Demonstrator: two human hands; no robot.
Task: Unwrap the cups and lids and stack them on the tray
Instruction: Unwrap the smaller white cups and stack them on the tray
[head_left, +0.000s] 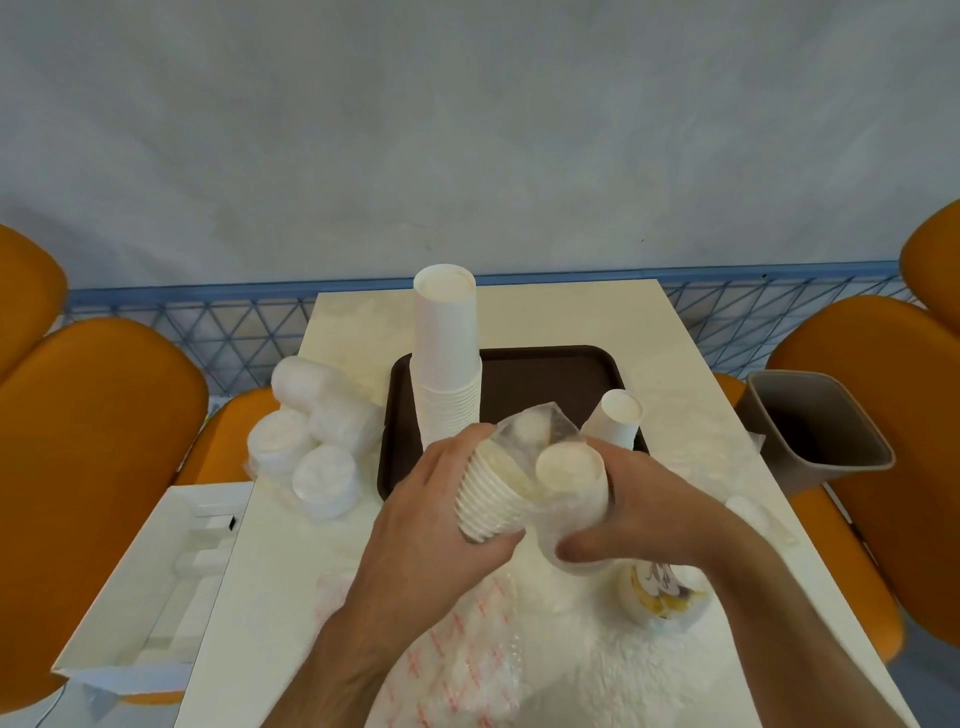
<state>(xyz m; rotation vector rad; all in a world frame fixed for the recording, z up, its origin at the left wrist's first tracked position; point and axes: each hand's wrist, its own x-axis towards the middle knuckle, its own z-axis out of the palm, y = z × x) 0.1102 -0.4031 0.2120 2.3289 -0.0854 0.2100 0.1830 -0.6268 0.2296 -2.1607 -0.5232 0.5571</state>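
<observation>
— Over the near edge of the tray (550, 364), what are we holding?

— We are holding a short stack of cups (493, 504) in our left hand (436, 514), fingers wrapped tight around it. Our right hand (639, 509) is squeezing the clear wrap (550, 431) and another cup (571, 478).

— Which way is the stack pointing?

— It is leaning, bottoms up and away from us, rims down toward our left palm. We are thinking the tall stack (447, 364) is the closest spot, just behind our left hand.
</observation>
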